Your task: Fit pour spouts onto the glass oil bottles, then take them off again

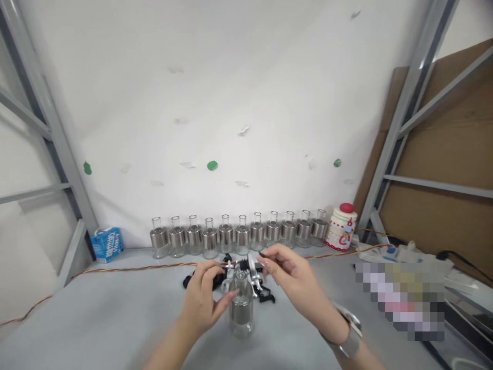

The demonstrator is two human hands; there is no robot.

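A clear glass bottle (242, 312) with a brushed metal band stands upright in front of me. My left hand (205, 294) is curled at its left side, with the thumb against the shoulder of the glass. To the right of the neck, my right hand (289, 270) pinches a small black part (263, 255), mostly covered by the fingers. Right at these fingertips is a silver-white piece (252, 267). A black spring-like piece (243, 264) shows behind the bottle's mouth. Black plastic parts (265, 295) lie loose behind the bottle, partly hidden by my hands.
Several similar bottles (210, 239) form a row along the white wall. A blue carton (107, 244) stands at the left, a cream jar with a red lid (341, 228) at the right. Twisted wire (154, 267) crosses the grey table (127, 308). Power strips (404, 254) lie far right.
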